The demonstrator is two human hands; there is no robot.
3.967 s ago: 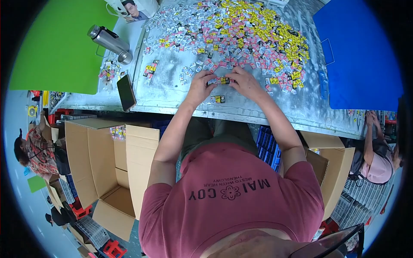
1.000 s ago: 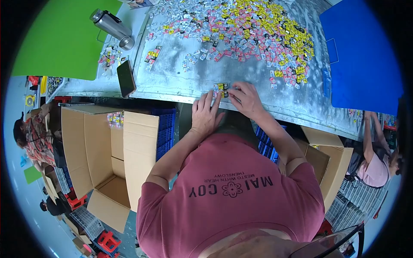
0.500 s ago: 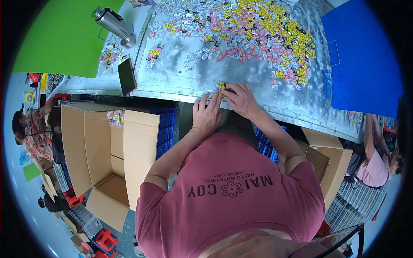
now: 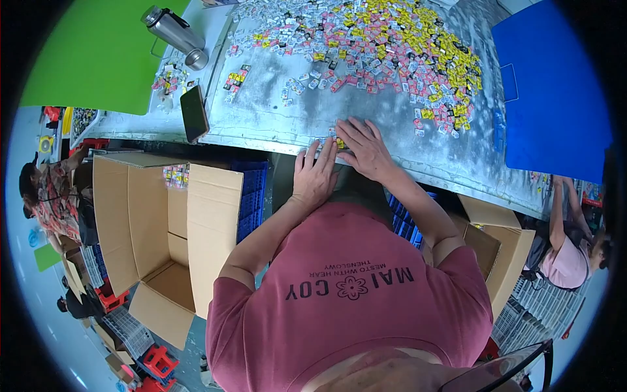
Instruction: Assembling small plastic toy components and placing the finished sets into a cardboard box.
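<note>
At the table's near edge, my left hand (image 4: 315, 178) lies with its fingers stretched out, the tips beside a few small yellow and pale pieces (image 4: 338, 141). From the other side my right hand (image 4: 366, 150) rests flat with its fingers extended, next to the same pieces and partly covering them. Whether more pieces lie under the right palm is hidden. Farther back spreads a wide heap of small flat rectangular pieces (image 4: 385, 65) in yellow, pink, white and black. A small separate cluster of pieces (image 4: 236, 81) sits to the left.
A phone (image 4: 194, 114) and a steel flask (image 4: 173, 32) with its cup (image 4: 196, 59) stand left. Green (image 4: 91, 59) and blue panels (image 4: 555, 91) flank the worn table (image 4: 261, 124). Open cardboard boxes (image 4: 212, 222) (image 4: 513, 261) are below on both sides. Other people sit at far left and right.
My right hand has flattened and its fingers have stretched forward over the table; before, they were bent at the small pieces. My left hand has barely moved.
</note>
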